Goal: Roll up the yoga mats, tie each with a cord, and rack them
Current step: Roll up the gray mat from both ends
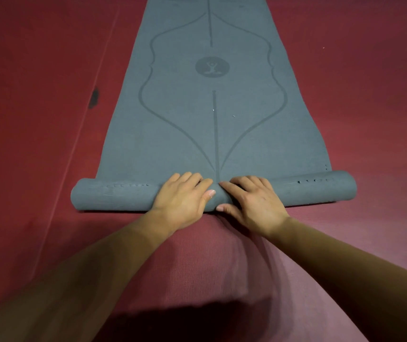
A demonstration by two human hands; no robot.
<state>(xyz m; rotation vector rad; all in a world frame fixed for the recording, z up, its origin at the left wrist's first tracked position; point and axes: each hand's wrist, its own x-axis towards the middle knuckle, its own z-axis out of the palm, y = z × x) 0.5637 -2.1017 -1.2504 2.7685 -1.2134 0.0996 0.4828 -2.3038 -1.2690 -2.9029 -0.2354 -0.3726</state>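
Two hands are laid on the rolled near end of a grey yoga mat (212, 124).
The left hand (182, 201) and the right hand (253, 202) are set close together at the middle of the roll (113, 196). The fingers of each are curved over its top and the thumbs are pressed to its near face, so the roll is gripped. Beyond it the mat is spread flat on the red floor covering (37, 144), with a round emblem (212, 67) printed on it.
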